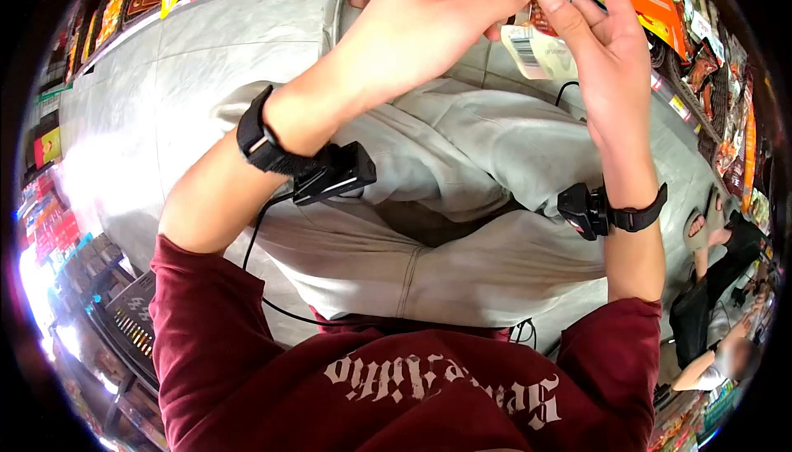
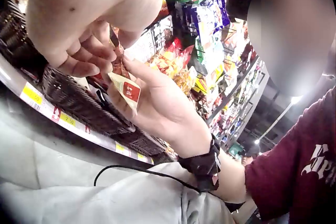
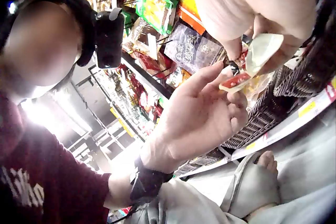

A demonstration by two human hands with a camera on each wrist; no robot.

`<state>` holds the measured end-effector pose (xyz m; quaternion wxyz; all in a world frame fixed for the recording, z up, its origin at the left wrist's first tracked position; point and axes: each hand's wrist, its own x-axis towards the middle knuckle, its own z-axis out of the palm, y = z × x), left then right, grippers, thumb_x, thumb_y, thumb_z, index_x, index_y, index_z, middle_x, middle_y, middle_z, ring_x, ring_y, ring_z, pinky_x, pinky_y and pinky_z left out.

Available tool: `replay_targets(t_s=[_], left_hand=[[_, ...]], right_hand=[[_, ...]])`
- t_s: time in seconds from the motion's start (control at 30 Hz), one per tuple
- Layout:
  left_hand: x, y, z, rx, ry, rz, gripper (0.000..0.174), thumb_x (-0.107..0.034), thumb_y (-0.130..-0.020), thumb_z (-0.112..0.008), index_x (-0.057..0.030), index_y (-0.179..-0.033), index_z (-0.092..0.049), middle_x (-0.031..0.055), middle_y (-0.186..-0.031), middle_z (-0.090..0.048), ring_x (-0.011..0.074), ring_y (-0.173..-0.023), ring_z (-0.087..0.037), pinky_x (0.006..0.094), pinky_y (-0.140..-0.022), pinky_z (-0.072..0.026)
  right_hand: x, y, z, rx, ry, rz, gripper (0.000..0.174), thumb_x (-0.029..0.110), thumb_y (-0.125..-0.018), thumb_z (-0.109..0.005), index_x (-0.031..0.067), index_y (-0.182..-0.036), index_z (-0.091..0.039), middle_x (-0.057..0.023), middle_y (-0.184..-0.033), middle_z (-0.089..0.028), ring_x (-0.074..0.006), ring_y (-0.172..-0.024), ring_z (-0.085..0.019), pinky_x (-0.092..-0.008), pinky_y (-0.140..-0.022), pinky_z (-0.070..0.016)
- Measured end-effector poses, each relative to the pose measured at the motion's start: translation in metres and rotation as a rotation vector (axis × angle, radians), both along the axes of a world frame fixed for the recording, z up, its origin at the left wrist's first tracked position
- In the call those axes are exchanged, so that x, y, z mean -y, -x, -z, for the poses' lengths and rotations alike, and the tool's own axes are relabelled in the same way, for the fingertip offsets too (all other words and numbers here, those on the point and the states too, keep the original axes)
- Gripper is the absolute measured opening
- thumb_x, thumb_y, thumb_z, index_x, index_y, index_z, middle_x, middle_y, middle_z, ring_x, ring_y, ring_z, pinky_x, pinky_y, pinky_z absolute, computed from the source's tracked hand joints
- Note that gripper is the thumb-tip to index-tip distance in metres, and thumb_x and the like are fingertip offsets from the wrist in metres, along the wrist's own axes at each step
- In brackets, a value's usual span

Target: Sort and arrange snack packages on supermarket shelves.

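Observation:
A small snack packet [image 1: 540, 19] with clear film, reddish-brown contents and a cream barcode label is held between both hands at the top of the head view. My left hand [image 1: 433, 27] pinches its left edge with thumb and fingertips. On the other side, my right hand [image 1: 615, 60] grips it, with the thumb across its front. In the left wrist view, a cream and red end of the packet [image 2: 126, 91] hangs over the right palm. From the right wrist, its pale label [image 3: 262, 51] sticks out between the two hands; the fingers cover much of the rest.
Wicker baskets [image 2: 79, 100] of packaged snacks line a low shelf with price tags [image 2: 32, 97]. Hanging bags [image 3: 191, 50] fill the rack above. Grey-trousered knees are bent beneath the hands, over a tiled floor [image 1: 198, 64]. Another person [image 1: 722, 353] is low at the right.

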<state>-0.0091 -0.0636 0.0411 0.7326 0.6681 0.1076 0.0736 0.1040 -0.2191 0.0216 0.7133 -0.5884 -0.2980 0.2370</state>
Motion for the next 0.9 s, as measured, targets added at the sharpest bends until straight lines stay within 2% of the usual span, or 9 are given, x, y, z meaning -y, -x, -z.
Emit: replay_targets(t_s=[0.17, 0.23, 0.3, 0.37, 0.47, 0.57, 0.67, 0.8, 0.9], left_hand=[[0.003, 0.0, 0.007, 0.01, -0.018, -0.018, 0.025, -0.01, -0.104, -0.062, -0.0028, -0.127, -0.058, -0.0033, -0.088, -0.062, 0.0041, -0.078, -0.057, 0.021, -0.071, -0.0485], [0.009, 0.0, 0.0, 0.123, 0.144, -0.046, 0.028, -0.008, -0.104, -0.061, -0.0027, -0.131, -0.054, -0.002, -0.092, -0.064, 0.0043, -0.081, -0.059, 0.0214, -0.072, -0.0492], [0.018, -0.002, -0.013, 0.086, 0.14, -0.085, 0.03, -0.007, -0.104, -0.061, -0.003, -0.132, -0.052, -0.0007, -0.094, -0.066, 0.0046, -0.082, -0.06, 0.0216, -0.071, -0.0495], [0.017, -0.002, -0.016, 0.051, 0.134, -0.128, 0.031, -0.006, -0.104, -0.06, -0.0033, -0.134, -0.051, 0.0007, -0.097, -0.067, 0.0049, -0.083, -0.061, 0.0217, -0.071, -0.0498], [0.007, 0.0, -0.007, 0.103, 0.12, -0.046, 0.022, -0.008, -0.104, -0.062, -0.0026, -0.123, -0.053, 0.0026, -0.094, -0.068, 0.0046, -0.079, -0.062, 0.0203, -0.066, -0.0487], [0.0, 0.002, -0.011, 0.046, -0.063, 0.043, 0.019, -0.013, -0.103, -0.068, -0.0037, -0.102, -0.051, 0.0, -0.079, -0.065, 0.0022, -0.066, -0.058, 0.0189, -0.055, -0.0418], [0.002, 0.0, 0.005, 0.141, -0.148, 0.016, 0.02, -0.013, -0.102, -0.069, -0.0041, -0.103, -0.051, -0.0026, -0.073, -0.061, 0.001, -0.063, -0.054, 0.0193, -0.053, -0.0393], [0.004, 0.004, 0.001, 0.072, -0.282, 0.013, 0.027, -0.015, -0.099, -0.073, -0.0047, -0.103, -0.049, -0.0048, -0.07, -0.056, 0.0006, -0.061, -0.05, 0.0197, -0.053, -0.0378], [0.006, 0.001, 0.003, 0.074, -0.136, 0.019, 0.03, -0.017, -0.099, -0.075, -0.0049, -0.103, -0.047, -0.0013, -0.078, -0.061, 0.0023, -0.066, -0.055, 0.0201, -0.056, -0.0412]], right_hand=[[0.0, -0.003, 0.006, 0.086, 0.006, -0.04, 0.024, 0.002, -0.104, -0.059, 0.0006, -0.127, -0.054, -0.0055, -0.11, -0.07, -0.0099, -0.097, -0.066, -0.0254, -0.086, -0.0533], [0.0, -0.007, 0.01, 0.028, -0.007, -0.08, 0.023, 0.002, -0.104, -0.058, 0.0008, -0.127, -0.054, -0.0051, -0.109, -0.07, -0.0097, -0.096, -0.065, -0.025, -0.086, -0.0529], [0.003, -0.007, 0.006, -0.027, -0.024, -0.123, 0.023, 0.002, -0.104, -0.058, 0.001, -0.127, -0.054, -0.0046, -0.108, -0.069, -0.0094, -0.096, -0.065, -0.0247, -0.087, -0.0525], [0.008, -0.001, -0.009, 0.102, 0.078, -0.168, 0.02, 0.003, -0.105, -0.057, 0.0011, -0.124, -0.055, -0.0032, -0.11, -0.067, -0.0084, -0.098, -0.063, -0.025, -0.089, -0.0515], [0.005, 0.001, -0.003, 0.105, 0.07, -0.149, 0.019, 0.003, -0.105, -0.057, 0.0011, -0.124, -0.055, -0.003, -0.111, -0.066, -0.0081, -0.099, -0.062, -0.025, -0.089, -0.0514], [0.003, 0.001, 0.005, 0.097, 0.081, -0.133, 0.019, 0.004, -0.105, -0.057, 0.0012, -0.123, -0.056, -0.0029, -0.111, -0.066, -0.0079, -0.1, -0.062, -0.025, -0.089, -0.0512], [-0.001, 0.002, 0.013, 0.097, 0.083, -0.125, 0.018, 0.004, -0.105, -0.058, 0.0012, -0.123, -0.056, -0.0028, -0.112, -0.066, -0.0077, -0.1, -0.062, -0.025, -0.09, -0.0511], [-0.004, 0.001, 0.02, 0.097, 0.06, -0.111, 0.018, 0.004, -0.105, -0.058, 0.0013, -0.122, -0.056, -0.0026, -0.112, -0.065, -0.0074, -0.101, -0.061, -0.025, -0.09, -0.0509], [-0.004, 0.004, 0.021, 0.102, 0.008, -0.084, 0.017, 0.004, -0.105, -0.058, 0.0013, -0.122, -0.056, -0.0024, -0.113, -0.065, -0.0072, -0.102, -0.061, -0.025, -0.09, -0.0508]])
